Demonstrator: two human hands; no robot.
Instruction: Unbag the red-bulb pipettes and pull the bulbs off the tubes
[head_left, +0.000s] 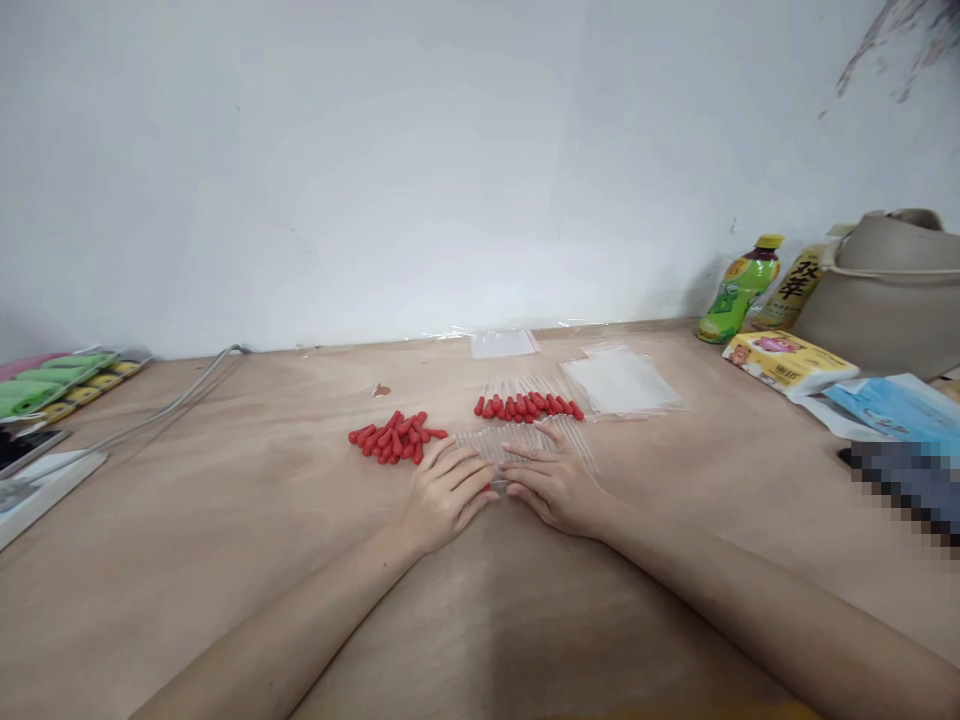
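My left hand (446,492) is closed, fingertips pressed together, with a bit of a red rubber bulb (486,487) showing beneath its fingers. Close against it, my right hand (553,485) pinches what looks like a clear thin tube, mostly hidden between the fingertips. A row of clear thin tubes (491,440) lies just beyond both hands, partly covered by the right fingers. Left of them is a loose pile of red rubber bulbs (396,438). Behind the row, several droppers with red bulbs (529,407) lie side by side, clear ends towards the wall.
Clear plastic bags (626,380) lie right of the droppers, and another bag (504,345) is by the wall. At right stand a green drink bottle (739,290), a tissue pack (787,362), a beige bag (885,300) and a phone (904,490). A grey cable (176,402) crosses the left side.
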